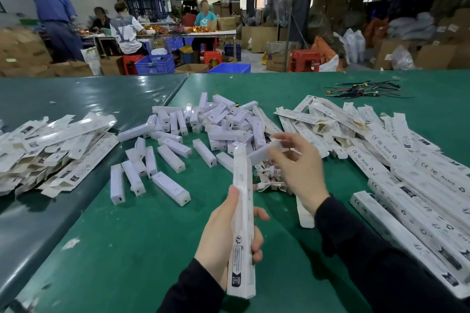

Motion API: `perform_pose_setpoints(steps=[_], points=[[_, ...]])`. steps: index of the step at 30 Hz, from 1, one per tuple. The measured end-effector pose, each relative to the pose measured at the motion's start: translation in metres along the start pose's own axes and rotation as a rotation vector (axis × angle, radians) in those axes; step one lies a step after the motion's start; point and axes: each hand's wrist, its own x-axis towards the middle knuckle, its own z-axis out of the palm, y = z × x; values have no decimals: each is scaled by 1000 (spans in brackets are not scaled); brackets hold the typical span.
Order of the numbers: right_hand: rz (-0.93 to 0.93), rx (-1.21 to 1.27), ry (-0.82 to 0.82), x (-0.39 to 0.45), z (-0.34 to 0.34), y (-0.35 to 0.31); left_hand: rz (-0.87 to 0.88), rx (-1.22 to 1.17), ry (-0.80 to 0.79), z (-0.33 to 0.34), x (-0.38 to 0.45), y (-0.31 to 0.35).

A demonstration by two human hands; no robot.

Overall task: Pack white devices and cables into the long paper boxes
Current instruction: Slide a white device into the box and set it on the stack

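My left hand (223,234) grips a long white paper box (242,211), held nearly upright with its top end pointing away from me. My right hand (297,168) pinches a white device (264,152) by one end, and its other end sits at the box's top opening. A pile of white devices (203,129) lies on the green table (142,249) behind my hands. White cables (269,178) lie in a small heap under my right hand. Long paper boxes (419,185) are stacked at the right, and another pile of them (50,150) lies at the left.
A bundle of dark cable ties (366,90) lies at the far right of the table. One loose long box (304,213) lies beside my right wrist. Beyond the table several people sit at another bench among cardboard cartons, blue crates (155,63) and red stools.
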Motion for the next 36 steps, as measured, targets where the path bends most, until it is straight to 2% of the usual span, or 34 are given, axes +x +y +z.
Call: perform_pose_setpoints(steps=[2, 5, 9, 15, 21, 29, 36], points=[[68, 194, 116, -9, -25, -10, -7, 61, -62, 0, -1, -1], [110, 343, 248, -23, -60, -23, -5, 86, -161, 2, -1, -4], [196, 432, 365, -42, -84, -29, -39, 97, -350, 11, -4, -6], [216, 502, 464, -46, -83, -34, -47, 213, -423, 18, -6, -11], [304, 577, 438, -52, -67, -24, -64, 259, -518, 21, -9, -12], [269, 501, 376, -59, -63, -28, -57, 295, -495, 19, -7, -15], [291, 489, 386, -60, -63, -27, -48, 292, -496, 21, -9, -15]])
